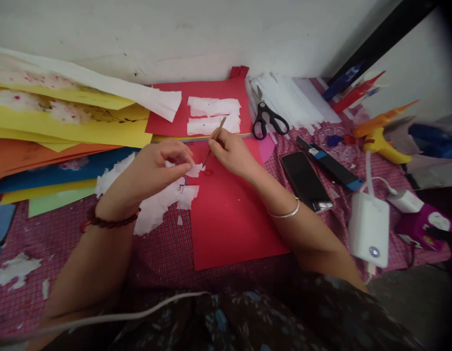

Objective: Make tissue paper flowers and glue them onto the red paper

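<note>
My right hand is closed around a thin paintbrush, its dark tip pointing down at a torn piece of white paper. Between thumb and fingers of my left hand, that piece is pinched at its left side. Beside the tip, a small wet-looking red spot shows on the red paper sheet. Under and beside my left hand lie crumpled white paper sheets and a smaller torn scrap. Whether the brush tip touches the paper is hard to tell.
Black-handled scissors, a phone and a box cutter lie to the right, with a white power adapter and a yellow glue gun beyond. Colored paper sheets are stacked left. White strips lie behind my hands.
</note>
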{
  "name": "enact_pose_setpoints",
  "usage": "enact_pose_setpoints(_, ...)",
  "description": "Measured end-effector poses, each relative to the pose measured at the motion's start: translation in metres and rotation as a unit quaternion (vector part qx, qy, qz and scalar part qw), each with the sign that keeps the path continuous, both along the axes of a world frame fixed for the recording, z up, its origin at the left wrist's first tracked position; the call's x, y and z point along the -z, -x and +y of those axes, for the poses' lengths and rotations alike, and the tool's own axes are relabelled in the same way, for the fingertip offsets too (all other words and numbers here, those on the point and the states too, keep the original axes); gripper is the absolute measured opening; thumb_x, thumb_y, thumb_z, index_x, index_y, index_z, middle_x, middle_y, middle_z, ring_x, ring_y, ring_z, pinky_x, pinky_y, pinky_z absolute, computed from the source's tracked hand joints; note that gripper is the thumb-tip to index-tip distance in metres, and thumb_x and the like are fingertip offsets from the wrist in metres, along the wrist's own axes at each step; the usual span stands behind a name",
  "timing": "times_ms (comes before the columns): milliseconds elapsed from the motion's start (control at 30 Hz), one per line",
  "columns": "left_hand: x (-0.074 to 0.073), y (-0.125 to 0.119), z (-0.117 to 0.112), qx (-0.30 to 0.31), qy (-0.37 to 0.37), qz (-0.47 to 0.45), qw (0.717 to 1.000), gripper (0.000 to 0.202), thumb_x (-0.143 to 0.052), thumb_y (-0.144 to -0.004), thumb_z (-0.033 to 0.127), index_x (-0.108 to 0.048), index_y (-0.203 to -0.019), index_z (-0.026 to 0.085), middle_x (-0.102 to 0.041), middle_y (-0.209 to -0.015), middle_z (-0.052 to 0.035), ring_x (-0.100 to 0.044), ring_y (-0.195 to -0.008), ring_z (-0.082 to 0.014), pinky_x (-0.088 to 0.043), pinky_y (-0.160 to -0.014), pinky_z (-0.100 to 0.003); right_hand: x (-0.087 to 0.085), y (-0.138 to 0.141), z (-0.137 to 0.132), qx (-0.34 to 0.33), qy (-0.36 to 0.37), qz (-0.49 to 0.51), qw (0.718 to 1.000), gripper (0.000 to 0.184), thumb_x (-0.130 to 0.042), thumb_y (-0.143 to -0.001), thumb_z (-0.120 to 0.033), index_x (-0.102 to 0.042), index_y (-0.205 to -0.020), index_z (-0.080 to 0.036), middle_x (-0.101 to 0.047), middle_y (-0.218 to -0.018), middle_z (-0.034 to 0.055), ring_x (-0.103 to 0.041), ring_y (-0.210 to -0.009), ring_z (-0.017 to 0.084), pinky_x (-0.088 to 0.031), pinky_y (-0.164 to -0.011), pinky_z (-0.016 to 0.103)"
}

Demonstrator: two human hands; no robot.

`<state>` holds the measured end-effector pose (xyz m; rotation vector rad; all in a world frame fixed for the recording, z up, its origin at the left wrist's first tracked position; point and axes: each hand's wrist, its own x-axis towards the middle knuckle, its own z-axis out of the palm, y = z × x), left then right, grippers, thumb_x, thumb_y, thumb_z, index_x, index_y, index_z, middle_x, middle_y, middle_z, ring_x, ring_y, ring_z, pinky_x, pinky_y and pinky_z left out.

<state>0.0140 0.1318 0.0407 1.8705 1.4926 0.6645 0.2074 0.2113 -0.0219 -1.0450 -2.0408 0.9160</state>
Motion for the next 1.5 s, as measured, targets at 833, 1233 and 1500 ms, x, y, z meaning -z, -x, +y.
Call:
enact_pose_setpoints(833, 0.031, 0.015, 0.028, -0.051, 0.072, -0.027, 0.996, 0.013, -0.062, -0.079, 0.031, -0.07, -0.082, 0.022, -0.066, -0.081, -0.003, -0.059, -0.069, -0.0159, -0.045, -0.06, -0.027, -0.003, -0.004, 0.001, 0.002, 0.032, 0.014, 0.999, 0.014, -0.046, -0.092, -0.027, -0.045, -0.081, -0.021, -0.055, -0.071, -0.0009, -0.047, -0.065, 0.014, -0.034, -0.064, 0.03)
enact_pose_setpoints(1233, 0.032, 0.008, 0.028, -0.091, 0.16, -0.181, 0.966, 0.028, -0.059, -0.076, 0.016, -0.057, -0.104, 0.021, -0.056, -0.068, 0.0029, -0.052, -0.054, -0.0104, -0.041, -0.051, -0.024, -0.004, -0.01, 0.007, 0.032, 0.046, 0.077, 0.995, 0.015, -0.048, -0.094, -0.032, -0.048, -0.084, -0.021, -0.056, -0.07, -0.0013, -0.049, -0.064, 0.013, -0.038, -0.061, 0.027)
enact_pose_setpoints(1500, 0.034, 0.007, 0.031, -0.098, 0.174, -0.166, 0.966, 0.013, -0.059, -0.076, 0.014, -0.053, -0.086, 0.019, -0.054, -0.064, 0.0038, -0.052, -0.052, -0.009, -0.04, -0.047, -0.021, -0.005, -0.016, 0.01, 0.033, 0.054, 0.101, 0.993, 0.017, -0.049, -0.094, -0.035, -0.05, -0.084, -0.021, -0.056, -0.066, -0.0019, -0.054, -0.063, 0.013, -0.041, -0.061, 0.028)
